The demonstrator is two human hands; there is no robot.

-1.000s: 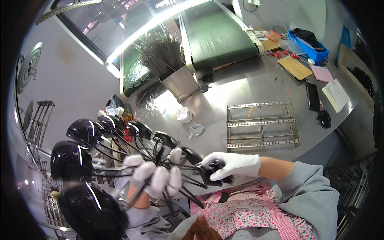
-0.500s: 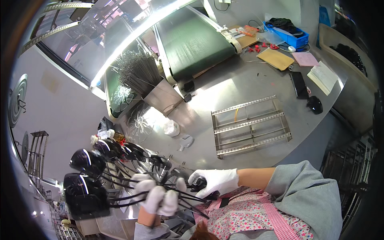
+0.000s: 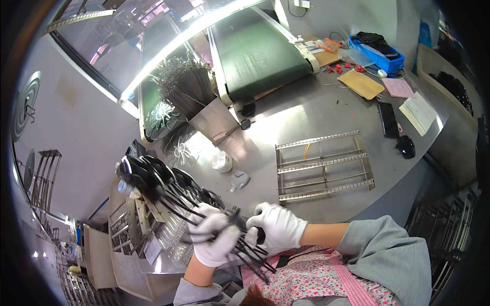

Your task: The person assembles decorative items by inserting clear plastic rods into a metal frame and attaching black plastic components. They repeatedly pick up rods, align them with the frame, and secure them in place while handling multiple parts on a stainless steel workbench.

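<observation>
My left hand (image 3: pixel 214 237), in a white glove, is closed round a bundle of thin black rods (image 3: pixel 245 250) at the lower middle. Glossy black rounded pieces (image 3: pixel 145 176) sit at the far ends of the rods, fanned out to the upper left. The bundle is partly blurred. My right hand (image 3: pixel 278 224), also white-gloved, is curled just right of the rods. Between its thumb and fingers shows a small dark piece (image 3: pixel 261 235), mostly hidden, whose kind I cannot make out.
A slotted metal rack (image 3: pixel 324 166) lies on the steel table (image 3: pixel 255 196). Beyond it are a box of thin wire rods (image 3: pixel 214 121), a white tub (image 3: pixel 221 161) and a green conveyor (image 3: pixel 260 56). A phone (image 3: pixel 388 120), notebook (image 3: pixel 419 113) and blue bin (image 3: pixel 380 56) are at the right.
The glossy black pieces have swung up and drawn together, uncovering racks at the lower left. My left hand has moved slightly right; my right hand stays beside the rods. The view has shifted a little.
</observation>
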